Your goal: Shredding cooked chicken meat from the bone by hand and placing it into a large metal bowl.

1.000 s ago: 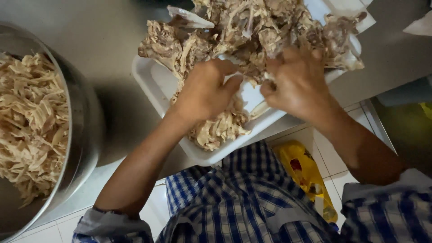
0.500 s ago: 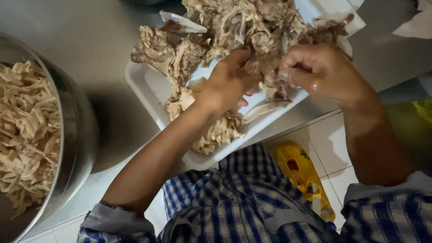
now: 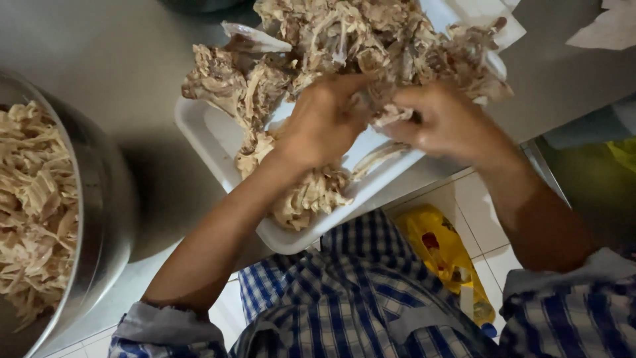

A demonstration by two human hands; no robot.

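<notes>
A white rectangular tray [image 3: 211, 136] on a steel counter carries a heap of cooked chicken carcass pieces and bones [image 3: 344, 40]. My left hand [image 3: 324, 122] and my right hand [image 3: 444, 119] meet over the tray's middle, both gripping one piece of cooked meat [image 3: 387, 109] between their fingertips. A small clump of pale shredded meat [image 3: 311, 195] lies on the tray's near end, just under my left wrist.
A large steel bowl [image 3: 109, 219] filled with shredded chicken [image 3: 33, 205] stands at the left. A yellow bag [image 3: 447, 255] lies on the tiled floor below the counter edge. White paper [image 3: 609, 26] sits at the far right.
Both hands have shifted a little toward the heap and closer together, pulling at a piece of meat between them. The view has moved slightly, showing more of the bowl.
</notes>
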